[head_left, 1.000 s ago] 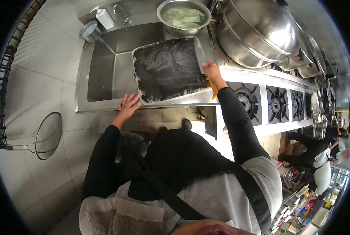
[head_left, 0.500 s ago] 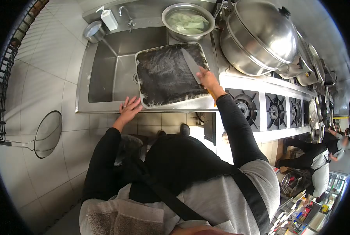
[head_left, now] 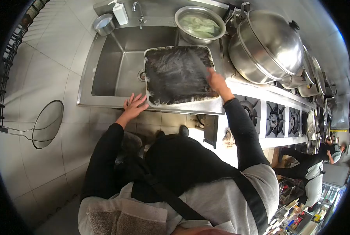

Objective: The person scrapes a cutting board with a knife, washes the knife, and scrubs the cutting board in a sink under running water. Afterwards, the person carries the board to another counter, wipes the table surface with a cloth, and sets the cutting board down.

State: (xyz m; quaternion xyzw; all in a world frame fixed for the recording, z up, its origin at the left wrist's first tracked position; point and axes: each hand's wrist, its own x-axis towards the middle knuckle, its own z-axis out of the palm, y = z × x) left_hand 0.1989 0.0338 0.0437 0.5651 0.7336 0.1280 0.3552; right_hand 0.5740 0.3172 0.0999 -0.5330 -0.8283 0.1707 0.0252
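Observation:
A dark, worn rectangular board [head_left: 177, 74] with a pale edge lies over the right part of the sink and its front rim. My right hand [head_left: 218, 83] is closed on the handle of a knife [head_left: 200, 60], whose motion-blurred blade slants up and left over the board's right side. At the board's lower left corner, my left hand [head_left: 135, 106] rests on the counter edge, fingers spread, holding nothing.
Behind the board stands a metal bowl [head_left: 199, 25] with pale green leaves in water. A large lidded pot [head_left: 265, 47] is at the back right, with burners [head_left: 275, 114] before it. A strainer [head_left: 47, 124] hangs left. Other people [head_left: 314, 176] stand far right.
My right hand and the knife have shifted over the board, and the blade, sharp half a second ago, is now blurred. The sink and board sit further right in view.

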